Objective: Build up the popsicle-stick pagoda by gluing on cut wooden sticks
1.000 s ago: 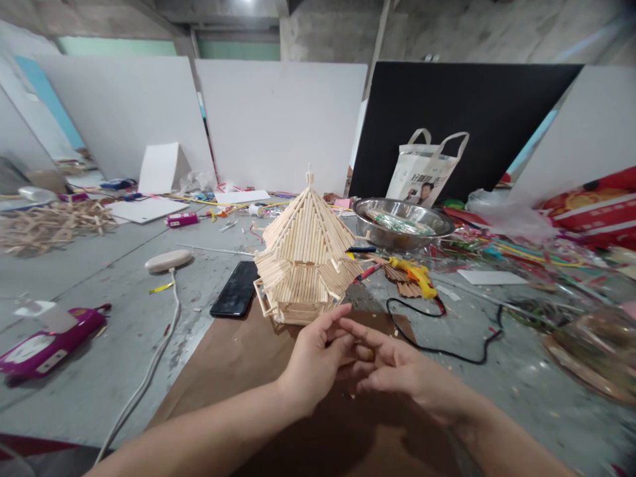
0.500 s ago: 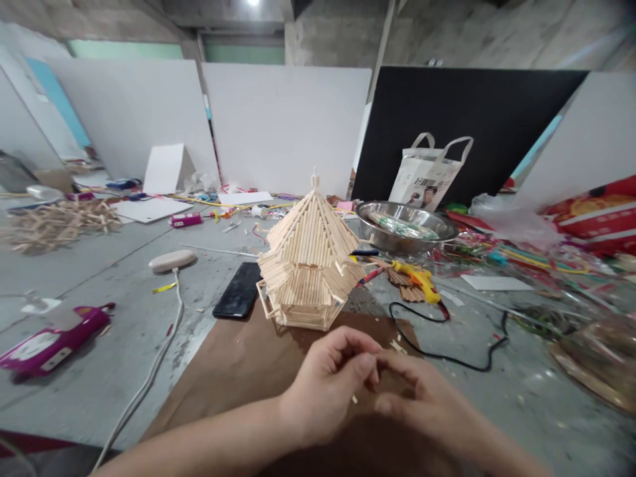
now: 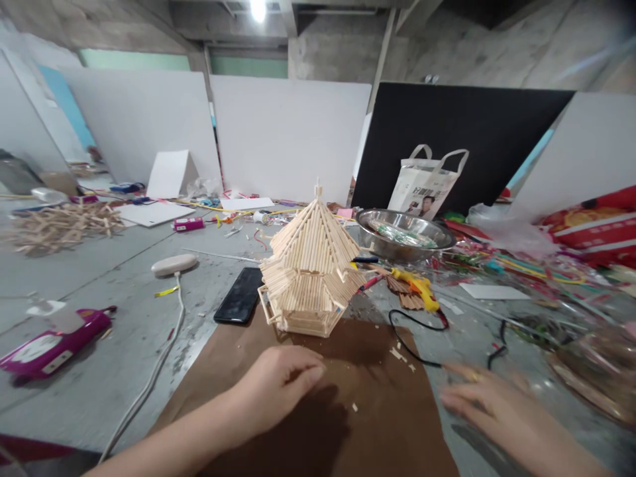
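A model pavilion of pale wooden sticks [image 3: 311,278], with a tiered, pointed roof, stands upright at the far edge of a brown sheet [image 3: 382,411]. Just in front of it, apart from it, my left hand [image 3: 278,387] is closed, thumb and fingers together. Whatever those fingers hold, if anything, is hidden. Off the sheet's right side, my right hand [image 3: 497,404] is blurred by motion, its fingers stretched and apart near the black cord [image 3: 417,351]. Nothing shows clearly in it. Small pale wood scraps [image 3: 397,354] lie on the sheet.
Beside the model lie a black phone [image 3: 238,296] and a yellow glue gun [image 3: 417,288]. Behind is a metal bowl [image 3: 437,242] with green-white packets. A purple power strip [image 3: 59,341] and white cable [image 3: 163,351] are at left, piled sticks [image 3: 64,228] farther back.
My hands, together before, are now apart. The right one has swung right, off the brown sheet, and its fingers have spread. My left hand has shifted left and slightly down. The view has tilted slightly up.
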Motion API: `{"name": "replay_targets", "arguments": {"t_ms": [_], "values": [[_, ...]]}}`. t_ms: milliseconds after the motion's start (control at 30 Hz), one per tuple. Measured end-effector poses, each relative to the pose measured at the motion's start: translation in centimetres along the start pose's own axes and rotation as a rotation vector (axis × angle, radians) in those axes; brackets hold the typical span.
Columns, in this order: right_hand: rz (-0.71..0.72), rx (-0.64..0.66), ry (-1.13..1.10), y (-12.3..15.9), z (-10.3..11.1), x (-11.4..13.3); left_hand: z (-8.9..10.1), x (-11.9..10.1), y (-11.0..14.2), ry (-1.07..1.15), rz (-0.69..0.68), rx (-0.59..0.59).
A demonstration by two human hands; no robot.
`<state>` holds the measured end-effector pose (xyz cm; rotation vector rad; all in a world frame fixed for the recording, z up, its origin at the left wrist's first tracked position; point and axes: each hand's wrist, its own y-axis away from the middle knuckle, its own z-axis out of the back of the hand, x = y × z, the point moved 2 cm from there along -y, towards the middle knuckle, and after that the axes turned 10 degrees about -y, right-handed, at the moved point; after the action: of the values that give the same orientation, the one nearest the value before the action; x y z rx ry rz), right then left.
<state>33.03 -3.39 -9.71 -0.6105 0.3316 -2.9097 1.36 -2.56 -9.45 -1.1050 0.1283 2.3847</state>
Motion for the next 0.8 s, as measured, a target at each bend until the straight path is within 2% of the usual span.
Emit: {"name": "replay_targets", "arguments": {"t_ms": [67, 100, 167, 200, 267, 333, 433, 533, 667, 800], "values": [[0.031, 0.078, 0.024, -0.9, -0.3, 0.6, 0.6, 2.2, 0.2, -0.109, 0.076, -0.084], [0.031, 0.109, 0.004, -1.5, -0.4, 1.4, 0.9, 3.3, 0.2, -0.126, 0.143, -0.162], [-0.012, 0.181, -0.094, -2.8, -0.8, 3.5, 1.3, 5.0, 0.2, -0.081, 0.312, -0.319], [-0.042, 0.172, -0.136, -3.5, -1.1, 4.6, 1.4, 5.5, 0.1, -0.033, 0.374, -0.364], [-0.041, 0.097, -0.273, -4.7, -1.9, 6.8, 1.3, 6.0, -0.3, 0.049, 0.395, -0.412], [-0.048, 0.12, -0.38, -5.7, -3.6, 8.3, 1.2, 5.9, -0.7, 0.057, 0.402, -0.46], [-0.063, 0.2, -0.445, -6.7, -6.7, 9.4, 1.2, 5.9, -0.8, 0.031, 0.42, -0.543], [-0.031, 0.153, -0.442, -7.3, -9.1, 9.9, 1.4, 6.7, -0.7, 0.076, 0.464, -0.629], [-0.01, 0.044, -0.45, -7.9, -10.1, 10.7, 1.4, 7.8, -0.9, 0.258, 0.532, -0.627], [0.01, 0.053, -0.517, -8.5, -10.3, 11.4, 1.2, 7.8, -1.5, 0.391, 0.53, -0.596]]}}
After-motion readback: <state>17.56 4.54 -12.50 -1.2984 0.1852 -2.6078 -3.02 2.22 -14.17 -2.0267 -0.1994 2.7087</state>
